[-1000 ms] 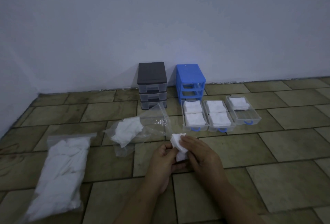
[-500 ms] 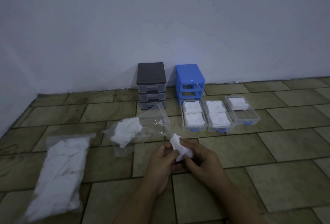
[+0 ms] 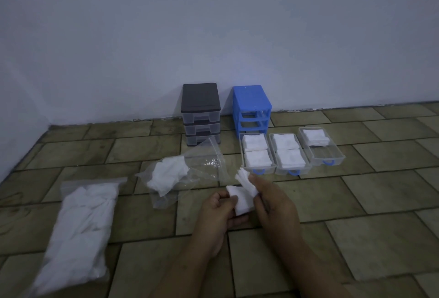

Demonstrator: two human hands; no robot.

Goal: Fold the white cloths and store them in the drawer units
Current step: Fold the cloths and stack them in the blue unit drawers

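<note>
since a second ago the cloth (image 3: 241,199) has opened between my pinching left hand (image 3: 219,212) and right hand (image 3: 273,202); fold underway.

Bare tiled floor (image 3: 380,202) lies open to the right of and before the three pulled-out drawers (image 3: 259,155), which sit side by side ahead of the blue drawer unit (image 3: 251,107), blocking its front. An open plastic bag (image 3: 190,171) stands before the dark drawer unit (image 3: 200,112). A full bag of cloths (image 3: 80,231) takes the left floor.
</note>
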